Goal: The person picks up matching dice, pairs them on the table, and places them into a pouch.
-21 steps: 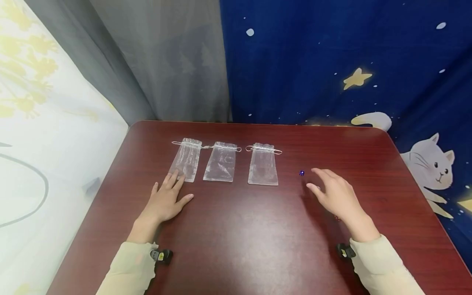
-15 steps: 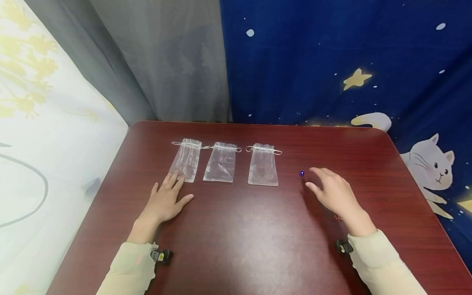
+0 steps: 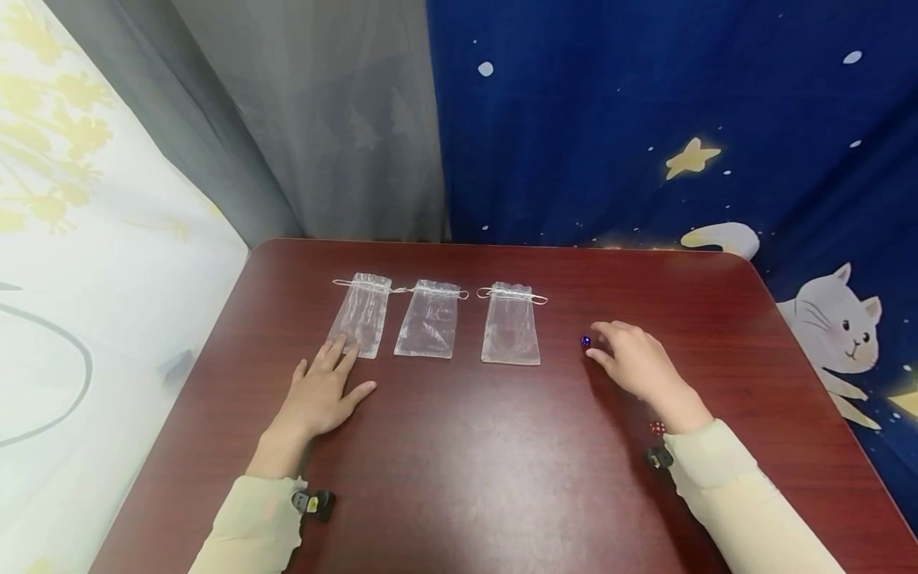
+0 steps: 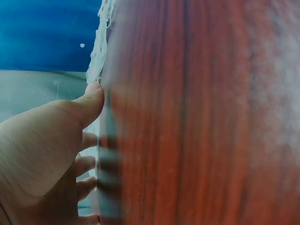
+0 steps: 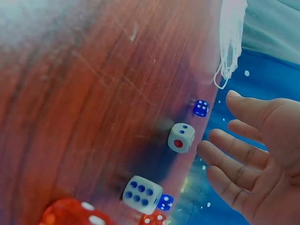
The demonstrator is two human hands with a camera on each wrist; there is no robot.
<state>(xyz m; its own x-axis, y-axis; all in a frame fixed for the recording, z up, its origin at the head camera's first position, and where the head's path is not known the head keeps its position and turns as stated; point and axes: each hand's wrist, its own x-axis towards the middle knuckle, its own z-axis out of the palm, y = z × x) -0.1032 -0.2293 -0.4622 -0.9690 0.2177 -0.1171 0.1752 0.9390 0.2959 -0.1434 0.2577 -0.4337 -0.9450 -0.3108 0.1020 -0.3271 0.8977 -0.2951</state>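
My left hand (image 3: 315,399) lies with its fingers spread, fingertips on the lower end of the left sheer drawstring bag (image 3: 362,312). Two more such bags, a middle one (image 3: 428,323) and a right one (image 3: 511,328), lie flat beside it. My right hand (image 3: 638,363) hovers with thumb and forefinger parted, right at a small blue die (image 3: 586,341). In the right wrist view its palm (image 5: 286,164) shows, holding nothing. A white die (image 5: 181,138) sits near the blue one; the hand hides it in the head view.
By the right wrist is a red die (image 3: 657,429). The right wrist view also shows a white die (image 5: 142,194) with six pips, another blue die (image 5: 165,202) and a large red die (image 5: 77,214). Curtains (image 3: 574,119) hang behind the reddish-brown table (image 3: 459,454).
My right hand has moved left and slightly forward to the blue die, its thumb and forefinger now close by it. More of the red die shows by the wrist. My left hand has stayed still.
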